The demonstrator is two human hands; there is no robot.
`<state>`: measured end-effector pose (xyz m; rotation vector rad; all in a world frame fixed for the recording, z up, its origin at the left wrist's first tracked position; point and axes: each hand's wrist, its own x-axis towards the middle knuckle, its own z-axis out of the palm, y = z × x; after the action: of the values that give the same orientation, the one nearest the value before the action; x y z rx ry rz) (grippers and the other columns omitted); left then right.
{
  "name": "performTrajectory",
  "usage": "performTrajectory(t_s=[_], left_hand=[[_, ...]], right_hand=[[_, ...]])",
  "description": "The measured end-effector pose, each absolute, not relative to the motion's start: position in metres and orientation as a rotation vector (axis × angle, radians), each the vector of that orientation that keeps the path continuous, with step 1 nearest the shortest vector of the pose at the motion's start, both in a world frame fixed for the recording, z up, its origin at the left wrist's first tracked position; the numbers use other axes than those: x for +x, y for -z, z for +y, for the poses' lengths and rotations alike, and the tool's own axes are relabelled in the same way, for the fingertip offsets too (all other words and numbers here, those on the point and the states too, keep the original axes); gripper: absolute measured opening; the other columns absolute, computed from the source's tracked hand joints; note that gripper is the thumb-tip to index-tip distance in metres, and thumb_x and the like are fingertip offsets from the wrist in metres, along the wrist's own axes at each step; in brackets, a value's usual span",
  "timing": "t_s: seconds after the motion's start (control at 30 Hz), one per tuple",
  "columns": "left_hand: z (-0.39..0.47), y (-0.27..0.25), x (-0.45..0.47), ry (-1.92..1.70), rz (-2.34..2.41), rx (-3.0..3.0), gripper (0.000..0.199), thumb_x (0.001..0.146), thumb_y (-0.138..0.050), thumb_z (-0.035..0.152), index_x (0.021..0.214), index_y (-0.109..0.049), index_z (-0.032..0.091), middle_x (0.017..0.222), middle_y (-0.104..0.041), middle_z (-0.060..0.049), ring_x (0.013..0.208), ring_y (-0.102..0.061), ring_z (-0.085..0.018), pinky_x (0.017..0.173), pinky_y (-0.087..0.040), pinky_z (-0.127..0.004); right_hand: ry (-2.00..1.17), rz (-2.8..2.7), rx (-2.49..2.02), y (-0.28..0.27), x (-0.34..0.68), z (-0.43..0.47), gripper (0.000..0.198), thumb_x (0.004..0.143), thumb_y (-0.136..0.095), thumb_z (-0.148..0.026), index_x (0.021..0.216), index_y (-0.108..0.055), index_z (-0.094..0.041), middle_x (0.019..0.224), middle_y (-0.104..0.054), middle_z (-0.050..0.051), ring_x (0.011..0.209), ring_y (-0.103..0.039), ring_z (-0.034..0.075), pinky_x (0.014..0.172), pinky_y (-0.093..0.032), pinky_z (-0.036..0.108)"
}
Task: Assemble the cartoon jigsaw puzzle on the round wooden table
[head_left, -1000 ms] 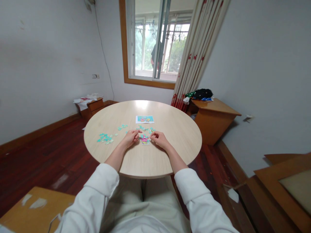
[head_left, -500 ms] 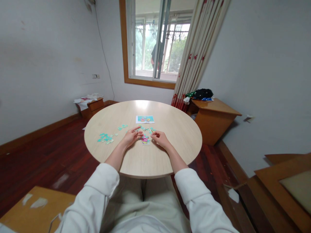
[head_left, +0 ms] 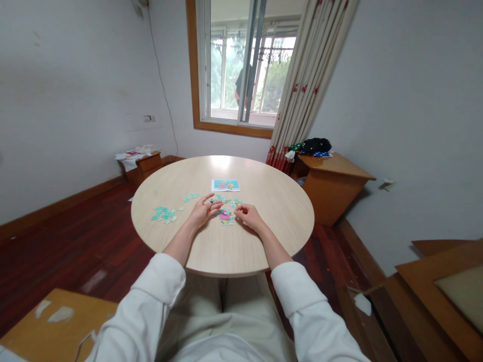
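Between my two hands on the round table lies a partly joined jigsaw puzzle (head_left: pixel 225 217) with a pink figure. My left hand (head_left: pixel 204 211) is at its left edge, palm turned inward and fingers apart. Some small puzzle pieces (head_left: pixel 222 199) lie just beyond its fingertips. At the puzzle's right side, my right hand (head_left: pixel 248 215) has thumb and fingers pinched together; whatever they hold is too small to make out. Farther off is a picture card (head_left: pixel 225 185) with a pink and a yellow figure on turquoise.
Loose turquoise puzzle pieces (head_left: pixel 164 214) form a pile on the left of the round table (head_left: pixel 260 246), with a smaller group (head_left: pixel 190 197) nearer the middle. A wooden cabinet (head_left: pixel 332 186) with cloths on top stands at the right. Beyond the window is a person (head_left: pixel 241 85).
My left hand's fingers have spread and lifted a little off the puzzle, uncovering more of its left side. My right hand stays where it was.
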<state>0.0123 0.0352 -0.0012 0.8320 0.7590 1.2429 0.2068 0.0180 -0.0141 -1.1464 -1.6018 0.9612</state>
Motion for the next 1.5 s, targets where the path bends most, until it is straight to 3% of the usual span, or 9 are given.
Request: performTrajectory(t_s=[0.17,0.47,0.7,0.9,1.1,1.3,1.5], left_hand=[[0.0348,0.0011,0.0126,-1.252,0.76,0.847,0.043,0.074,-0.052,0.001,0.114,-0.041,0.012,0.085,-0.068,-0.013,0.074,-0.068,-0.017,0.066,-0.054,-0.029],[0.0383,0.0069,0.0116,-1.182,0.757,0.879,0.005,0.075,-0.06,0.007,0.078,-0.057,0.006,0.08,-0.068,-0.015,0.064,-0.066,-0.014,0.061,-0.053,-0.026],[0.0379,0.009,0.011,-1.177,0.753,0.947,0.012,0.071,-0.069,0.017,0.074,-0.063,0.007,0.073,-0.068,-0.01,0.064,-0.065,-0.015,0.07,-0.053,-0.03],[0.0387,0.0082,0.0105,-1.213,0.765,0.932,0.017,0.065,-0.075,0.017,0.073,-0.063,0.008,0.059,-0.06,-0.001,0.055,-0.059,-0.009,0.064,-0.051,-0.025],[0.036,0.0054,0.0109,-1.207,0.76,0.917,0.022,0.067,-0.069,0.01,0.088,-0.065,0.007,0.061,-0.061,-0.002,0.055,-0.059,-0.009,0.066,-0.051,-0.026],[0.0349,0.0044,0.0118,-1.204,0.78,0.906,0.016,0.067,-0.071,0.012,0.078,-0.06,0.009,0.061,-0.064,-0.005,0.055,-0.062,-0.013,0.063,-0.052,-0.027],[0.0351,0.0065,0.0108,-1.139,0.769,0.955,0.019,0.068,-0.073,0.019,0.072,-0.056,0.01,0.071,-0.069,-0.01,0.066,-0.067,-0.018,0.071,-0.054,-0.033]], right_hand=[[-0.939,-1.626,-1.142,0.0158,0.2069,0.0191,0.02,0.063,-0.058,-0.036,0.065,-0.056,-0.016,0.05,-0.046,-0.005,0.047,-0.039,0.007,0.047,-0.029,0.021],[-0.904,-1.66,-1.14,0.0154,0.2074,0.019,0.019,0.064,-0.058,-0.035,0.065,-0.056,-0.016,0.049,-0.047,-0.005,0.048,-0.039,0.008,0.048,-0.03,0.021],[-0.913,-1.654,-1.142,0.016,0.2081,0.0196,0.019,0.063,-0.058,-0.035,0.065,-0.056,-0.016,0.051,-0.047,-0.005,0.049,-0.04,0.008,0.049,-0.03,0.022],[-0.929,-1.648,-1.131,0.0171,0.208,0.0206,0.02,0.062,-0.058,-0.035,0.065,-0.056,-0.015,0.052,-0.046,-0.005,0.05,-0.039,0.008,0.051,-0.029,0.022],[-0.914,-1.651,-1.14,0.0169,0.2081,0.0203,0.019,0.062,-0.058,-0.034,0.063,-0.056,-0.015,0.052,-0.047,-0.005,0.051,-0.04,0.008,0.052,-0.029,0.022],[-0.908,-1.645,-1.139,0.0187,0.2077,0.0226,0.019,0.061,-0.057,-0.034,0.063,-0.056,-0.015,0.052,-0.048,-0.005,0.051,-0.04,0.008,0.052,-0.03,0.022],[-0.915,-1.64,-1.134,0.0208,0.2082,0.0242,0.019,0.062,-0.058,-0.034,0.064,-0.057,-0.015,0.052,-0.048,-0.005,0.05,-0.041,0.008,0.051,-0.031,0.022]])
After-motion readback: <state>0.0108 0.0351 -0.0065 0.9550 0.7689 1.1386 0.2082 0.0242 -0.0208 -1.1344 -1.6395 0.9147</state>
